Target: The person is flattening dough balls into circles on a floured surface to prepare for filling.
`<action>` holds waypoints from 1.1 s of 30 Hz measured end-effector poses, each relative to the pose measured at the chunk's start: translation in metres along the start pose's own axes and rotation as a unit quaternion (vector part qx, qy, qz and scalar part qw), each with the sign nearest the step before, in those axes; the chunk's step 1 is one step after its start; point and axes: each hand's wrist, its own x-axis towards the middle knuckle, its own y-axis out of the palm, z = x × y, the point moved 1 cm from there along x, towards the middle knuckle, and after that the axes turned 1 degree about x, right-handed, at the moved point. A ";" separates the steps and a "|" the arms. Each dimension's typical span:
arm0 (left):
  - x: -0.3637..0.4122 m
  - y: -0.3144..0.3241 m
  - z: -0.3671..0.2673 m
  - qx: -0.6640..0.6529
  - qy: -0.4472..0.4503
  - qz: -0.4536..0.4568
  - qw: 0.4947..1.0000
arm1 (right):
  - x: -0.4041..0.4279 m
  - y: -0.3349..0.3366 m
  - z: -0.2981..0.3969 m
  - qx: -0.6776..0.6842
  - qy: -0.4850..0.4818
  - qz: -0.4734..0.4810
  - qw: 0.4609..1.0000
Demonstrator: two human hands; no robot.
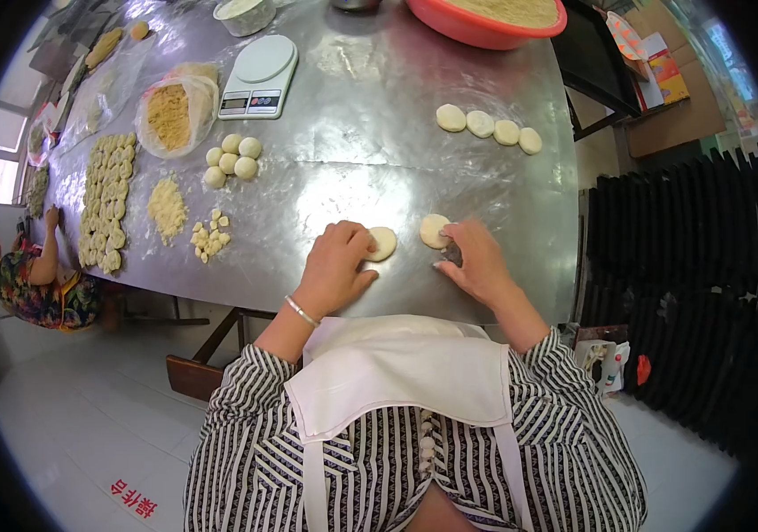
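On the metal table (352, 193), my left hand (339, 266) rests its fingertips on the edge of a flattened round of pale dough (383, 244). To its right, my right hand (478, 263) touches the edge of another dough round (434, 231) with its fingers; thumb and forefinger are apart. Several flattened dough rounds (480, 124) lie in a slanting row farther back on the right. At the left are a cluster of dough balls (228, 161), small pale yellow lumps (209, 238) and a heap of pale crumbs (167, 209).
A digital kitchen scale (260, 76) stands beyond the dough balls, beside a plastic bag of yellow-brown crumbly filling (168, 116). Rows of shaped dough pieces (106, 203) lie farther left, near a seated person (39, 279). A red basin (485, 33) stands at the back; stacked black trays (685, 279) are at the right.
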 end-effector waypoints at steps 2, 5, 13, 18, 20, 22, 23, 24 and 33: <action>-0.013 0.005 0.005 -0.083 -0.115 0.025 0.990 | -0.007 0.001 -0.008 0.060 0.046 -0.009 0.997; -0.013 0.009 0.006 -0.139 -0.241 0.046 0.959 | -0.001 -0.002 -0.012 -0.008 0.024 -0.025 0.999; 0.024 0.036 -0.002 -0.053 -0.192 0.076 0.977 | 0.031 0.005 -0.018 -0.007 0.011 0.094 0.996; 0.074 0.064 -0.016 -0.092 -0.176 0.070 0.978 | 0.031 -0.010 -0.052 0.035 0.041 0.045 0.998; 0.102 0.077 -0.020 -0.087 -0.143 0.050 0.985 | 0.029 -0.021 -0.081 0.014 0.081 -0.041 0.996; 0.138 0.092 -0.024 -0.109 -0.131 0.034 0.985 | 0.033 -0.038 -0.101 -0.012 0.132 -0.064 0.989; 0.153 0.099 -0.025 -0.112 -0.124 0.026 0.986 | 0.037 -0.045 -0.109 -0.035 0.176 -0.082 0.980; 0.167 0.105 -0.026 -0.112 -0.122 0.030 0.986 | 0.042 -0.050 -0.117 -0.033 0.179 -0.083 0.980; 0.223 0.133 -0.042 -0.313 -0.209 0.010 0.926 | 0.059 -0.067 -0.148 0.019 0.181 -0.203 0.962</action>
